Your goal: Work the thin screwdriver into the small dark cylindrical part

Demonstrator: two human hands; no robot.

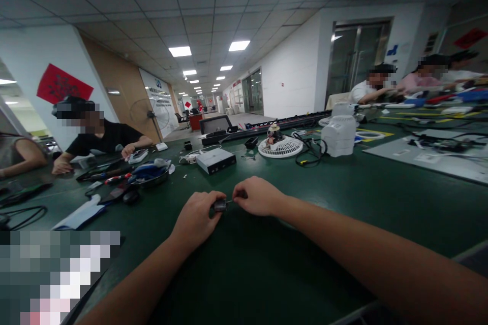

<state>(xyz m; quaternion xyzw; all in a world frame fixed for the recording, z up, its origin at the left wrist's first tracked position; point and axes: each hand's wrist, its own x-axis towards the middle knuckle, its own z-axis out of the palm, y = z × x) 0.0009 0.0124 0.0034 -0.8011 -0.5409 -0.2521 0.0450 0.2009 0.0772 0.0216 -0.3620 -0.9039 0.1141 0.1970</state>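
Between the thumb and fingers of my left hand (pixel 198 218) is a small dark metal part (pixel 220 205), held just above the green table (pixel 267 259). A thin light-coloured shaft or pin sticks out of its right side. My right hand (pixel 258 196) is pinched at the tip of that shaft; whether its fingers grip the shaft is too small to tell. Beyond my hands lies a silver box-shaped drive (pixel 216 160). Behind my right hand sits a round white fan grille (pixel 281 147) with a motor on top.
A white plastic housing (pixel 339 134) and a black cable (pixel 318 155) stand at the right back. Tools and a blue bundle (pixel 151 171) lie at the left, near a person in black (pixel 110 137). A grey panel (pixel 430 155) lies far right.
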